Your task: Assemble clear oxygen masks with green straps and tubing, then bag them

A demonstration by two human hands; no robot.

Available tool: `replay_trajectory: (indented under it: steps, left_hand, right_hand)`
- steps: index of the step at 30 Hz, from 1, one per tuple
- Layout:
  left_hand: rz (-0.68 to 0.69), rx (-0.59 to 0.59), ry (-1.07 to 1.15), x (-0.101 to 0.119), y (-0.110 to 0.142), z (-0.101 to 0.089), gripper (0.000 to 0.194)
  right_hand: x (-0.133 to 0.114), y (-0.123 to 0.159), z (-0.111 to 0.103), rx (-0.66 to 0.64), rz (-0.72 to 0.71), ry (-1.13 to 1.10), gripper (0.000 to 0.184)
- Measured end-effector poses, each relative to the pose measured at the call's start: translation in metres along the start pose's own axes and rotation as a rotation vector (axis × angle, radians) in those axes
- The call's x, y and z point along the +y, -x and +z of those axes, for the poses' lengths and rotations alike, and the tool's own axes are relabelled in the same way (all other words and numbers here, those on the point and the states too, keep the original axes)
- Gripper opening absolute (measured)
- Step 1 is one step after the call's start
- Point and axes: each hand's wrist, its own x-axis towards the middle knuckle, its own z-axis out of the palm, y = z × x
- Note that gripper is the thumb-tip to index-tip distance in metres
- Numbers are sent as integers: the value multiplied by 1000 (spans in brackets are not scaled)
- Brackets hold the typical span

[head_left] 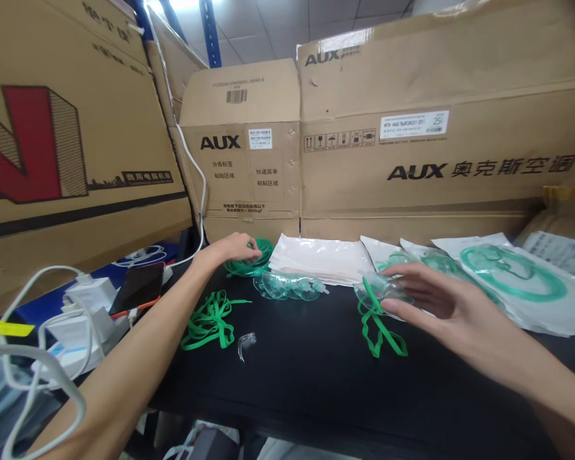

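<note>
My left grip (234, 248) rests, fingers curled, on the far coil of green tubing (249, 262). My right grip (431, 295), fingers spread, touches the clear plastic mask with green strap (381, 294) on the black counter (306, 377).

Worktop (316, 377): strap bundle (209, 321) at left, small clip (246, 344) just right of it. Mask (290, 285) centre, before the bag stack (323, 259). Packaged masks (508, 275) at right. Phone (138, 287) far left. Cartons (412, 128) behind everything.
</note>
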Motion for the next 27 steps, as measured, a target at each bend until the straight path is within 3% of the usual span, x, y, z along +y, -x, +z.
replay_trajectory:
  steps: [10, 15, 19, 22, 27]
  left_hand:
    - [25, 113, 51, -8, 1, -4, 47]
    - [-172, 245, -57, -15, -10, -2, 44]
    - [-367, 226, -143, -21, -17, 2, 40]
    - [-419, 239, -194, -22, -16, 5, 38]
    - [-415, 373, -241, -20, -11, -2, 38]
  right_hand:
    - [2, -2, 2, -21, 4, 4, 34]
    - [4, 0, 2, -29, 5, 3, 34]
    - [2, -1, 2, -35, 3, 10, 34]
    - [0, -1, 4, -38, -1, 15, 34]
    - [-2, -1, 5, -37, -4, 26, 36]
